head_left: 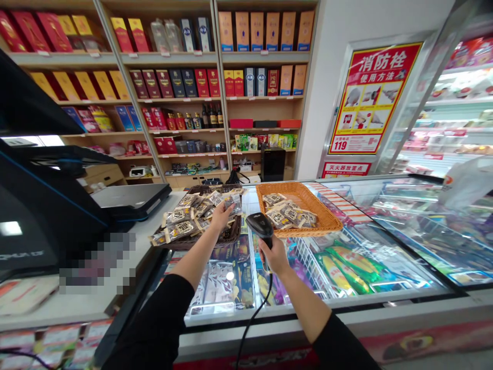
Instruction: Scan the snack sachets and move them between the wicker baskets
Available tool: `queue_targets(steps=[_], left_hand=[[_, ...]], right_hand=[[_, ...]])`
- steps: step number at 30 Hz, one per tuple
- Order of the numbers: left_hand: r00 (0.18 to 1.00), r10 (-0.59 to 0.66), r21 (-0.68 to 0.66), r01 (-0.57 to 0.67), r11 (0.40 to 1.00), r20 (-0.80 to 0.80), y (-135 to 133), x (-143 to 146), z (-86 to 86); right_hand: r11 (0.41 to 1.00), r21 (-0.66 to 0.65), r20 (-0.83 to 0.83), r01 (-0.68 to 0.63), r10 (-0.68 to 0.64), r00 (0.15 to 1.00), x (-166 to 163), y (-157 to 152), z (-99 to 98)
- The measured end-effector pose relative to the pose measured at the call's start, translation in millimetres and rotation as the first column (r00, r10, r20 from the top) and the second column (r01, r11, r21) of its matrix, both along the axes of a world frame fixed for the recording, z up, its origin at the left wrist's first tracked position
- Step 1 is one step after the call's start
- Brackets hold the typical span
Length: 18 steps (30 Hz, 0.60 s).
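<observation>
Left hand [222, 216] has fingers pinching 1 packet [235, 199]; right hand [275, 255] grips the scanner [259, 224]: scanning, apparently, so steady aim's needed next!

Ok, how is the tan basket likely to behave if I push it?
The tan basket looks woven, so it is probably light and slightly springy. On the smooth-looking freezer top, it may slide easily. Its packets lie loose toward the left end, so they could shift, and that side may feel heavier.
</observation>
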<state>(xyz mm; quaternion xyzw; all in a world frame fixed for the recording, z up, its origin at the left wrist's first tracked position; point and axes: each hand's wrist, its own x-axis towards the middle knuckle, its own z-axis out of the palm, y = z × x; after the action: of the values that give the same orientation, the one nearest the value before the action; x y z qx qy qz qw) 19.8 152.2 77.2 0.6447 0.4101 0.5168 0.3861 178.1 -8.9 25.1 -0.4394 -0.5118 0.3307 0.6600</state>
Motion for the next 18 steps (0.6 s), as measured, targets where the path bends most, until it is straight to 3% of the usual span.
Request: queue_targets(steps=[3, 5, 7, 9, 11, 13, 16, 17, 18], left_hand=[[0.976, 0.032, 0.224, 0.018, 0.974, -0.217, -11, 10, 13.6], [0.922, 0.07, 0.393, 0.093, 0.915, -0.381, -22, 30, 21.7], [0.836, 0.078, 0.472, 0.227, 0.852, -0.543, -32, 61, 24.9], [0.698, 0.029, 0.437, 0.416, 0.797, -0.716, -40, 99, 22.0], [0.489, -0.071, 0.278, 0.603, 0.748, -0.869, -43, 137, 15.1], [0.324, -0.142, 0.12, 0.667, 0.735, -0.935, -41, 168, 8.1], [0.24, -0.176, 0.031, 0.667, 0.744, -0.955, -31, 199, 2.1], [0.235, -0.169, 0.033, 0.667, 0.745, -0.957, -28, 206, 1.2], [0.234, -0.154, 0.041, 0.663, 0.748, -0.96, -26, 212, 0.4]], right_hand=[[0.981, 0.106, -0.205, 0.16, -0.135, 0.969, 11, 4, 6.5], [0.939, 0.141, -0.423, 0.314, -0.229, 0.877, 23, 9, 11.0], [0.88, 0.116, -0.576, 0.46, -0.318, 0.754, 35, 15, 13.7], [0.823, 0.065, -0.634, 0.565, -0.403, 0.659, 48, 20, 13.5], [0.77, 0.009, -0.654, 0.638, -0.478, 0.586, 57, 24, 10.8], [0.732, -0.047, -0.679, 0.68, -0.523, 0.516, 64, 27, 6.4], [0.695, -0.097, -0.686, 0.712, -0.565, 0.458, 68, 33, -1.6], [0.687, -0.099, -0.675, 0.72, -0.578, 0.459, 70, 35, -4.3], [0.713, -0.07, -0.643, 0.698, -0.567, 0.515, 71, 36, -6.9]])
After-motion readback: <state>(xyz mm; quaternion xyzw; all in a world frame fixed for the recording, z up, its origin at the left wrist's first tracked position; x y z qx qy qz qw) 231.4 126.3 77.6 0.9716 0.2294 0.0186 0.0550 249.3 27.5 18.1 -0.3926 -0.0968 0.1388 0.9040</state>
